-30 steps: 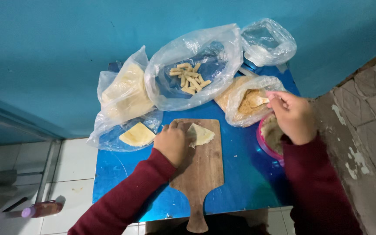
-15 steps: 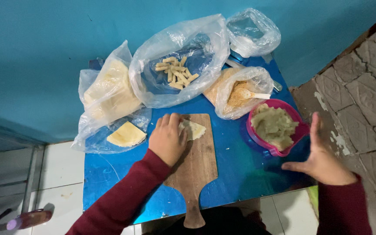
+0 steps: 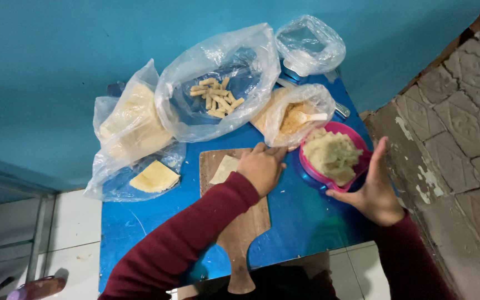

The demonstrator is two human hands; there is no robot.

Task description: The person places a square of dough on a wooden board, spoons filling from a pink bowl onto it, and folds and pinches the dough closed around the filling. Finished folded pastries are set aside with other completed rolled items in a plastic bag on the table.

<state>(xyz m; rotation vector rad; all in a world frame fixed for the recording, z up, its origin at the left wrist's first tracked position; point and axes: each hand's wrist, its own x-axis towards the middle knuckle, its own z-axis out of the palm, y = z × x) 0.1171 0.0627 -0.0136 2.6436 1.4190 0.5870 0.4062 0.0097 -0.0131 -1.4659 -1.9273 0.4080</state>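
Left hand (image 3: 262,166) pressing dough sheet (image 3: 224,168), right hand (image 3: 374,186) cupping pink bowl (image 3: 356,166)

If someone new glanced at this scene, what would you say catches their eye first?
Probably the pink bowl heaped with pale mash at the right of the bright blue table, with the right hand open beside it. Next, the left hand pressing a thin wrapper on the wooden board, and behind it the clear bag of small rolled sticks.

Four clear plastic bags sit along the back of the blue table (image 3: 140,222): a large bag (image 3: 218,83) holding short pale sticks, a bag of crumbs (image 3: 295,114) beside it, a crumpled empty-looking bag (image 3: 309,47) behind, and a bag of pale sheets (image 3: 131,125) at the left.
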